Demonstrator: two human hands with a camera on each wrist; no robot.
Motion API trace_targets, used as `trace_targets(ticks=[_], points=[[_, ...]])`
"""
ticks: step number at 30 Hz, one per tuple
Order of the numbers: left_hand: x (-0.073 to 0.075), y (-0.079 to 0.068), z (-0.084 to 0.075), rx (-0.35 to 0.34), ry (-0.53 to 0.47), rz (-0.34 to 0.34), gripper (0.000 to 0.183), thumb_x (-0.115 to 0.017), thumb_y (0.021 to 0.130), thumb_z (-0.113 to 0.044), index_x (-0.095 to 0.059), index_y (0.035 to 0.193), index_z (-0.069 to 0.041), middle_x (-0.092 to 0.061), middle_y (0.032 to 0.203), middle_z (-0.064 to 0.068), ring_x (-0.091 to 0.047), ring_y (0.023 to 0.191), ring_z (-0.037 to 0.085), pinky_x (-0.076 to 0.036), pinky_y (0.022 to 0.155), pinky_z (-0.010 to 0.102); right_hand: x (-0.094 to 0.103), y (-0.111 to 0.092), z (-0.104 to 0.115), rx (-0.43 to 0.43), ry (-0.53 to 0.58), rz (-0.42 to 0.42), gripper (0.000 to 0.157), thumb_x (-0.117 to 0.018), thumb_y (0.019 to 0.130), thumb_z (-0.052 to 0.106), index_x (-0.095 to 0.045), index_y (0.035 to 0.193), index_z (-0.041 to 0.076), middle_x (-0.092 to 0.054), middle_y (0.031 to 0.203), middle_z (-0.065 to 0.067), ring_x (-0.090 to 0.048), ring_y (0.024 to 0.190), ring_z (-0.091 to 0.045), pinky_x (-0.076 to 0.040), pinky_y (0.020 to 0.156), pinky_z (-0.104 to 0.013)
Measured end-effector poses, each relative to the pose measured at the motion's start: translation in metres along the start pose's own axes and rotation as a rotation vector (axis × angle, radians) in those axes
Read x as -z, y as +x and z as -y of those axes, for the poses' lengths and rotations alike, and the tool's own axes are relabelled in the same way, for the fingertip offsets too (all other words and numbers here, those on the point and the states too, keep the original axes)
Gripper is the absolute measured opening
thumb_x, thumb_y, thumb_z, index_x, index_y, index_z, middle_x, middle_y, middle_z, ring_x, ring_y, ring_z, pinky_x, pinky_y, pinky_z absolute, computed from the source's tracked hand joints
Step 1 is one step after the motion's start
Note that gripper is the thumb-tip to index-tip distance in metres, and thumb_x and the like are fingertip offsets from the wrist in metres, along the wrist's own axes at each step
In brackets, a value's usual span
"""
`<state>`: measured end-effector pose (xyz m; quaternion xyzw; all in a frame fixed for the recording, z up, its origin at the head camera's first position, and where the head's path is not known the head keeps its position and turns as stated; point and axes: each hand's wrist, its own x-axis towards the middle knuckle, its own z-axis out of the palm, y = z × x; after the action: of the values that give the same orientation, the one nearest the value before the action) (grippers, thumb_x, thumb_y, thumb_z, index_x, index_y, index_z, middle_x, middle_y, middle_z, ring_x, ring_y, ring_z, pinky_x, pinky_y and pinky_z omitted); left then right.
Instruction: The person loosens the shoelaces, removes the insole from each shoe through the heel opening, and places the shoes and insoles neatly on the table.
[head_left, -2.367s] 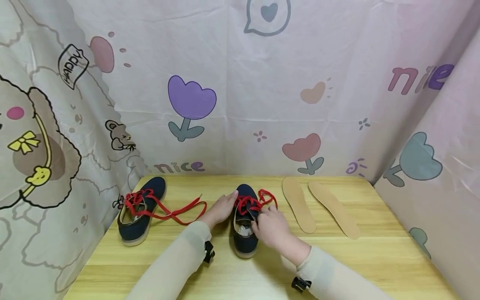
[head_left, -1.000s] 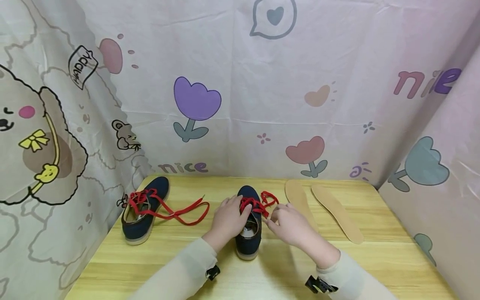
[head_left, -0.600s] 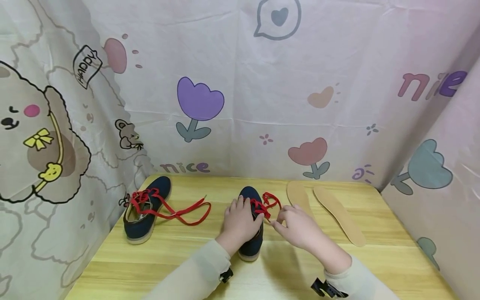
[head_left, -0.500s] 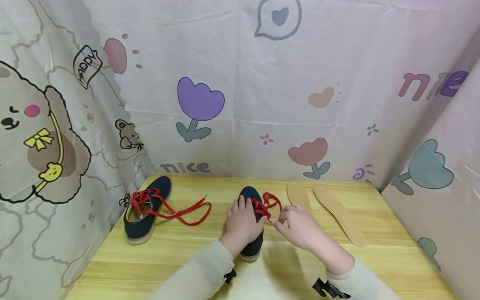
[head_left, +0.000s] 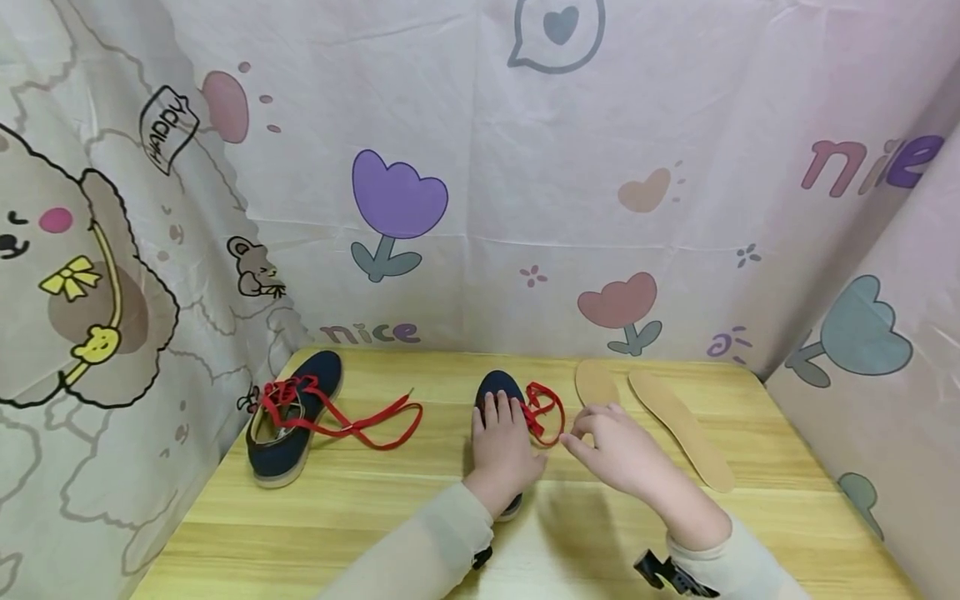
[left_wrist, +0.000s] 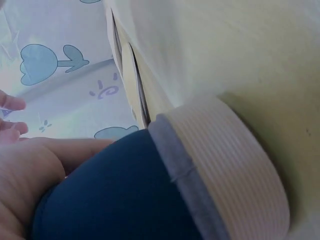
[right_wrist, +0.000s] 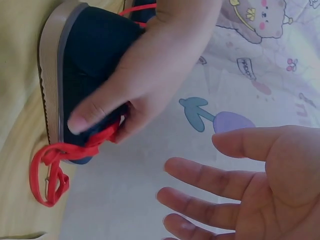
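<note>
A navy shoe (head_left: 500,383) stands at the middle of the table, toe pointing away. Over its top lies my left hand (head_left: 501,446), gripping it with the thumb along the right side and the fingers across the front, so most of the opening is hidden. Red laces (head_left: 551,408) spill off the shoe's right side in loops onto the table. My right hand (head_left: 618,450) hovers just right of these laces, holding nothing; the right wrist view shows its fingers apart and loosely bent. In the left wrist view the shoe's heel (left_wrist: 120,185) sits beside my left palm.
A second navy shoe (head_left: 277,458) stands at the left, its red laces (head_left: 375,417) trailing right across the wooden table (head_left: 315,533). Two tan insoles (head_left: 597,385) (head_left: 678,429) lie at the right; my right hand partly covers the nearer one. A printed curtain (head_left: 480,183) surrounds the table.
My left hand has moved from the shoe's left side onto its top and farther right. My right hand has left the shoe's opening and laces and drawn back to the right.
</note>
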<state>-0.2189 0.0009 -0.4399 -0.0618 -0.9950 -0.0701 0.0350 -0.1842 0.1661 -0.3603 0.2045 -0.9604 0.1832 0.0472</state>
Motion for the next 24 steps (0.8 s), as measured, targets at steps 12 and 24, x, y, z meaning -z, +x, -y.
trace_targets(ticks=[12,24], points=[[0.002,0.007,0.019,-0.009,0.005,0.038,0.08,-0.072,0.086,-0.036,-0.041,0.152,-0.003,-0.033,0.159,0.017,-0.024,0.148,0.04,-0.025,0.117,0.052,0.007,-0.003,-0.01,0.001,-0.002,-0.015,0.02,-0.066,0.096,0.029,-0.069,0.077,0.024,-0.066,0.103,0.002,-0.059,0.104,-0.026,-0.049,0.088,-0.047],[0.007,0.007,0.049,0.003,-0.016,0.042,0.075,-0.071,0.086,-0.031,-0.045,0.149,-0.001,-0.034,0.159,0.018,-0.026,0.146,0.04,-0.025,0.118,0.05,0.024,-0.009,-0.011,0.006,0.035,-0.016,0.013,-0.067,0.097,0.028,-0.073,0.088,0.021,-0.067,0.109,0.0,-0.058,0.109,-0.031,-0.045,0.097,-0.054]])
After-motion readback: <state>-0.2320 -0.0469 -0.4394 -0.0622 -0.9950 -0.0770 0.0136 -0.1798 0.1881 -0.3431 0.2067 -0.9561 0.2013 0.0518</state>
